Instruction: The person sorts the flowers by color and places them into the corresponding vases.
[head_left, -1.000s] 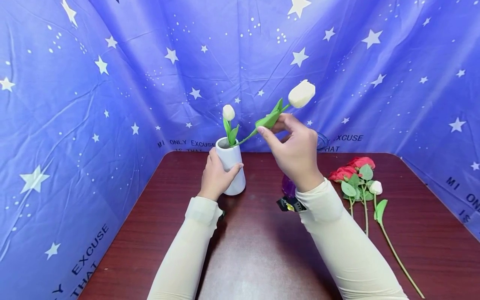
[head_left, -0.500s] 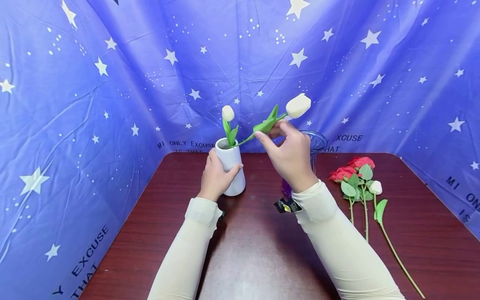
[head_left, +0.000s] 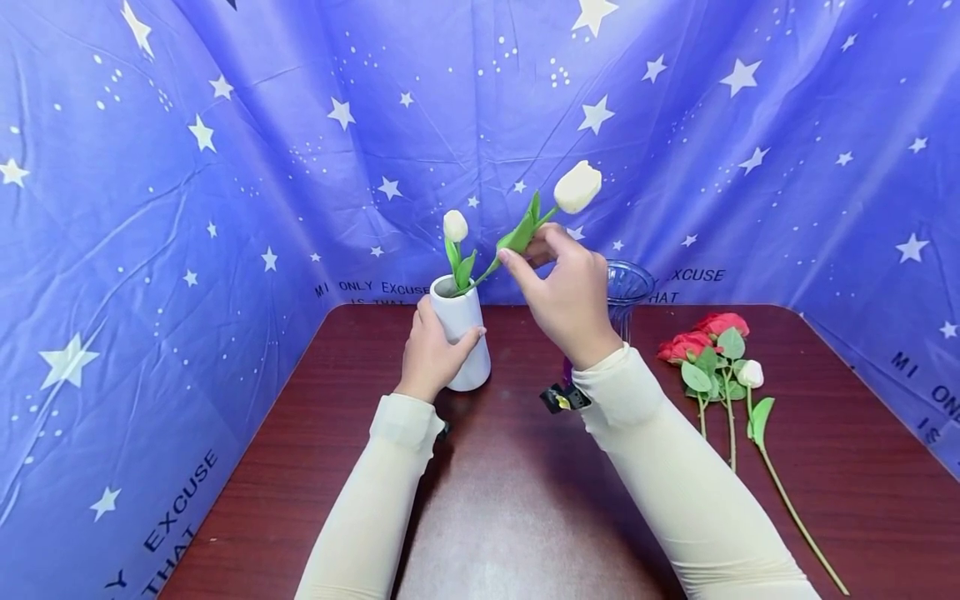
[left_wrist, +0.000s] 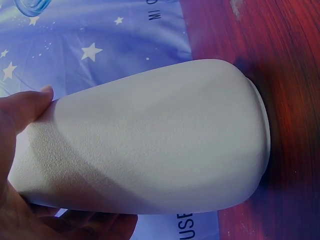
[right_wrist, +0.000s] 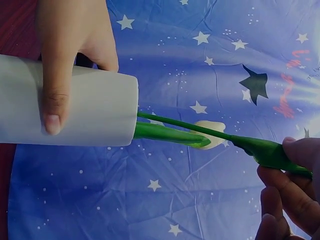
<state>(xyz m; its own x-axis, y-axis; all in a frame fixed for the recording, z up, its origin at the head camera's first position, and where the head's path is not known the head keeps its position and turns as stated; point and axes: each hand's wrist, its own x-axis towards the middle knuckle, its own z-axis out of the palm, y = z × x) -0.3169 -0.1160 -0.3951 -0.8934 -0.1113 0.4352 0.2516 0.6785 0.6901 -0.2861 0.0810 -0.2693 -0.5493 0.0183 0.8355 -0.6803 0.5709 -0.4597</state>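
A white vase (head_left: 468, 358) stands upright on the table, gripped around its upper part by my left hand (head_left: 435, 350); the left wrist view shows the thumb and fingers on opposite sides of the vase (left_wrist: 160, 135). One white tulip (head_left: 455, 226) rises from its mouth. My right hand (head_left: 573, 292) pinches a second white tulip (head_left: 577, 187) at its leaves, tilted with the bloom up and to the right. In the right wrist view its stem (right_wrist: 190, 125) runs into the vase (right_wrist: 100, 107); the lower end is hidden inside.
Behind my right hand is a blue-rimmed glass vase (head_left: 628, 283), partly hidden, with purple low down. Red roses (head_left: 686, 346) and another white tulip (head_left: 751, 375) lie on the right of the brown table (head_left: 495, 517). Starry blue cloth (head_left: 262, 167) surrounds the table's back and sides.
My right hand has moved left, closer to the white vase. The held tulip dipped, then rose again, and its stem now stands steeper. My left hand and the white vase have stayed put.
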